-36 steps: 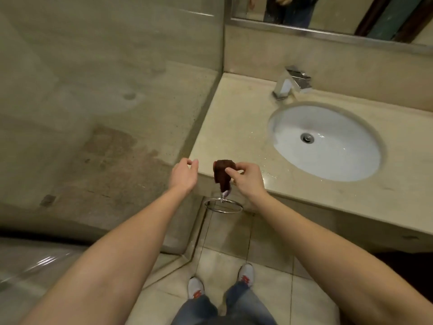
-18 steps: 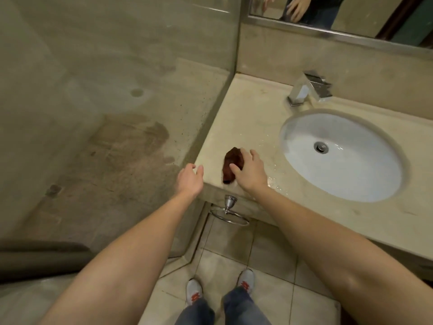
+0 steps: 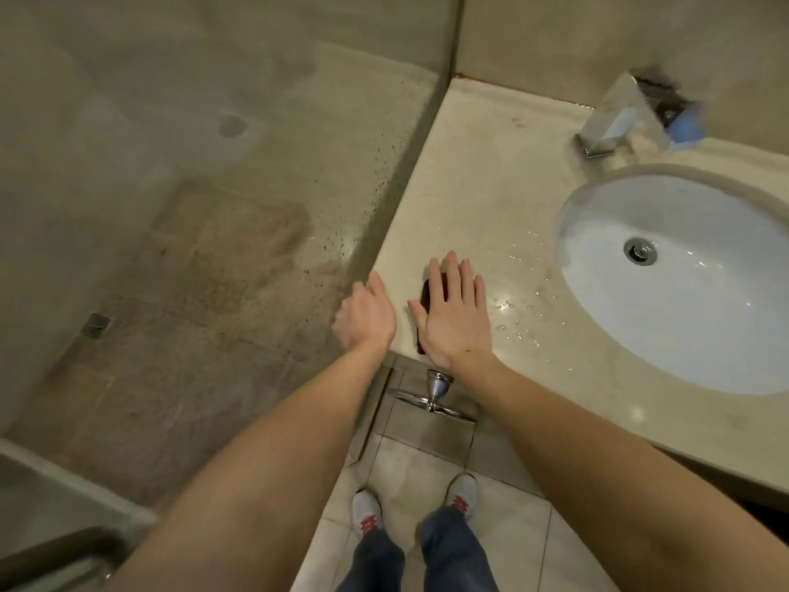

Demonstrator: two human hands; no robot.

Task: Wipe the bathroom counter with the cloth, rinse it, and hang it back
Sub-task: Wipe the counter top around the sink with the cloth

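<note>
A dark red cloth lies on the front left corner of the beige counter. My right hand presses flat on it with straight fingers and hides most of it. Just left of the cloth, my left hand hovers at the counter's corner, fingers relaxed and holding nothing. Below the counter edge hangs a chrome towel ring with nothing on it.
A white oval sink with a metal drain is set in the counter to the right. A chrome faucet stands behind it. Water drops lie between cloth and sink. A glass shower panel borders the counter's left side.
My right hand carried the cloth up from the towel ring onto the counter, then flattened on top of it. The left hand stayed by the corner.
</note>
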